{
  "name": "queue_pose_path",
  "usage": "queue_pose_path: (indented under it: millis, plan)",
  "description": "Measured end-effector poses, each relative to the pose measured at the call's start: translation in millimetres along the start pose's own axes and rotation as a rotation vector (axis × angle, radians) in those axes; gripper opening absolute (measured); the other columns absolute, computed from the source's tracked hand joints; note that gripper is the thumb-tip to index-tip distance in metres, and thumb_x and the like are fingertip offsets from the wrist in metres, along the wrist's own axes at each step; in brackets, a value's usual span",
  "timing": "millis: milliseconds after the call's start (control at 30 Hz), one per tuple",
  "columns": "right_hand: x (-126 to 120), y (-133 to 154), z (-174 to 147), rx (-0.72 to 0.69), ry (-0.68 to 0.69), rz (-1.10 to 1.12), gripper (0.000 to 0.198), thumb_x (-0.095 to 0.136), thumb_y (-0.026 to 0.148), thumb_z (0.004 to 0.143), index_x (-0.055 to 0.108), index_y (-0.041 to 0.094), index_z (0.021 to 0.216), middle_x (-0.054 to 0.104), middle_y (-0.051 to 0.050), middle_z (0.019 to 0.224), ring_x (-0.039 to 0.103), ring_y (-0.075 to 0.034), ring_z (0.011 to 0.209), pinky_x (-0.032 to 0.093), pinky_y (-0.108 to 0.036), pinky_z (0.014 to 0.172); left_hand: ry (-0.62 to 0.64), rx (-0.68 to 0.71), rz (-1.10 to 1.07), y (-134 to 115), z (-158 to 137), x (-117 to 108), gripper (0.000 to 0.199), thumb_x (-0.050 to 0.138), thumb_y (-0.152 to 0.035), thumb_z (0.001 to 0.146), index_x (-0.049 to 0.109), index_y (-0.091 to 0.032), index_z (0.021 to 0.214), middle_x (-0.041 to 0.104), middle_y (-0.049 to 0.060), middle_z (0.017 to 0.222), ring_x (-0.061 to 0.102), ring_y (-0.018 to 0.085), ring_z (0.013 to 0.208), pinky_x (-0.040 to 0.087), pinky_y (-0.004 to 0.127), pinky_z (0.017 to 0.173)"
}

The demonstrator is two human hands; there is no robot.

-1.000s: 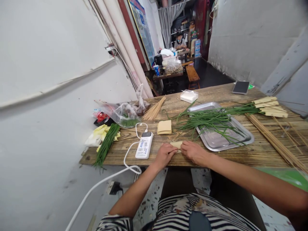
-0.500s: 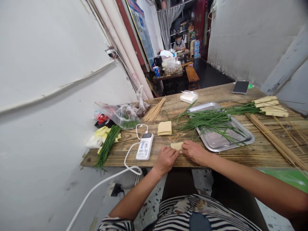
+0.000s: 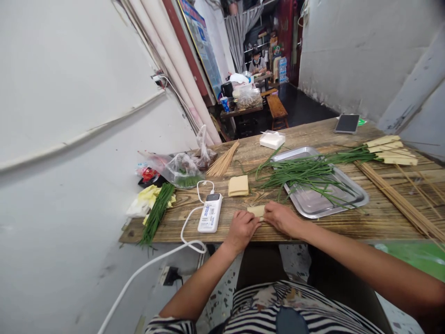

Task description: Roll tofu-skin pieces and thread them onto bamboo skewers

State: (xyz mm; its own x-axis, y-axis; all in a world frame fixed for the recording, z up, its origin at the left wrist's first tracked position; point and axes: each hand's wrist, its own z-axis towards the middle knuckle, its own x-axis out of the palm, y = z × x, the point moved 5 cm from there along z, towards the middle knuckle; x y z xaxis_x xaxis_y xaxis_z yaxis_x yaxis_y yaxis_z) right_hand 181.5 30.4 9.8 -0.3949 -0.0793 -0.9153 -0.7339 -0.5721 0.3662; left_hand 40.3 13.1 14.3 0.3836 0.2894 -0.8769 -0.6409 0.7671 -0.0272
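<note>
A pale yellow tofu sheet (image 3: 256, 211) lies near the table's front edge, its near side curled up between my hands. My left hand (image 3: 242, 226) grips its left part with bent fingers. The right end is pinched by my right hand (image 3: 281, 218). My fingers partly cover the sheet, and whether anything lies inside it is hidden. A small stack of tofu sheets (image 3: 238, 185) sits just beyond. Long green chives (image 3: 302, 174) lie across a metal tray (image 3: 359, 200) to the right. Several rolled tofu sheets on skewers (image 3: 396, 150) rest at the far right.
A white power bank (image 3: 210, 213) with a cable lies left of my hands. Beyond are bamboo skewers (image 3: 224, 159), plastic bags (image 3: 184, 164) and a white box (image 3: 272, 139). More chives (image 3: 157, 213) overhang the left edge. Long skewers (image 3: 392, 199) lie right. A person (image 3: 257, 64) sits far back.
Both hands stay on the tofu sheet in nearly the same place, with only slight finger movement. The view has shifted a little.
</note>
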Motion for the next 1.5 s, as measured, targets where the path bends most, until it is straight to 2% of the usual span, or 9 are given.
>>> queue_pose_path:
  millis: [267,433,600,700,900,1067,1167,1267,1500]
  plan:
    - [2.0,-5.4,4.1,-0.082,-0.045,0.093,0.023,0.054,0.022,0.090,0.067,0.016,0.071,0.059,-0.005,0.077,0.050,-0.016,0.077,0.033,-0.026,0.065,0.069,-0.044,-0.085,4.4,7.8,-1.0,0.026,0.045,-0.024,0.095,0.068,-0.019,0.084,0.063,0.003,0.075,0.051,0.014,0.076,0.030,0.033,0.077]
    - [-0.9,2.4,6.0,-0.156,0.025,-0.126,0.027,0.045,0.024,0.094,0.066,0.015,0.081,0.058,-0.006,0.077,0.049,-0.017,0.077,0.032,-0.028,0.065,0.166,-0.090,-0.164,13.3,13.8,1.5,0.029,0.047,-0.029,0.095,0.071,-0.022,0.081,0.064,0.003,0.073,0.052,0.015,0.075,0.028,0.033,0.075]
    - [-0.1,11.3,3.7,-0.259,0.019,-0.269,0.027,0.043,0.022,0.094,0.063,0.015,0.079,0.057,-0.008,0.085,0.047,-0.020,0.087,0.031,-0.031,0.070,0.197,-0.120,-0.217,16.2,15.5,1.9,0.027,0.050,-0.032,0.093,0.073,-0.024,0.081,0.065,0.003,0.074,0.053,0.015,0.075,0.028,0.034,0.077]
    - [-0.1,7.7,6.5,-0.196,0.015,-0.214,0.028,0.042,0.020,0.093,0.062,0.015,0.074,0.056,-0.008,0.082,0.047,-0.019,0.084,0.031,-0.030,0.070,0.166,-0.125,-0.197,14.9,14.2,-0.4,0.023,0.053,-0.032,0.092,0.073,-0.025,0.082,0.066,0.003,0.076,0.053,0.016,0.079,0.027,0.034,0.076]
    - [8.2,-5.0,21.7,-0.071,0.147,-0.050,0.025,0.048,0.015,0.085,0.062,0.014,0.065,0.057,-0.005,0.068,0.044,-0.014,0.065,0.025,-0.028,0.057,0.040,-0.143,-0.092,10.1,6.6,-4.4,0.018,0.053,-0.030,0.092,0.070,-0.023,0.095,0.067,0.002,0.075,0.053,0.016,0.075,0.028,0.033,0.071]
    - [9.0,-7.4,27.7,-0.098,0.157,-0.029,0.024,0.052,0.015,0.083,0.066,0.013,0.064,0.060,-0.006,0.066,0.045,-0.013,0.061,0.025,-0.027,0.056,-0.022,-0.068,0.041,0.2,1.0,-5.3,0.016,0.053,-0.028,0.093,0.067,-0.023,0.097,0.068,0.002,0.083,0.054,0.016,0.084,0.028,0.035,0.077]
    - [2.2,-7.1,26.1,-0.145,0.129,0.027,0.022,0.055,0.016,0.083,0.068,0.013,0.065,0.063,-0.007,0.068,0.048,-0.014,0.064,0.030,-0.025,0.059,-0.030,-0.099,0.011,1.9,1.0,-4.3,0.014,0.054,-0.028,0.092,0.067,-0.023,0.096,0.069,0.003,0.090,0.054,0.017,0.088,0.029,0.035,0.077]
    - [-5.2,-8.1,24.5,-0.179,0.086,0.115,0.021,0.057,0.014,0.082,0.070,0.014,0.065,0.062,-0.005,0.066,0.050,-0.014,0.065,0.034,-0.024,0.063,-0.024,-0.134,-0.066,7.0,4.0,-2.9,0.015,0.055,-0.026,0.091,0.070,-0.023,0.089,0.068,0.003,0.086,0.054,0.017,0.086,0.029,0.035,0.076]
    - [-7.2,-11.0,18.6,-0.148,0.009,0.181,0.012,0.065,0.018,0.080,0.072,0.016,0.070,0.060,-0.005,0.073,0.051,-0.017,0.076,0.036,-0.026,0.068,0.089,-0.249,-0.122,13.9,10.4,-2.4,0.017,0.059,-0.030,0.088,0.073,-0.025,0.079,0.064,0.004,0.080,0.050,0.019,0.085,0.028,0.034,0.074]
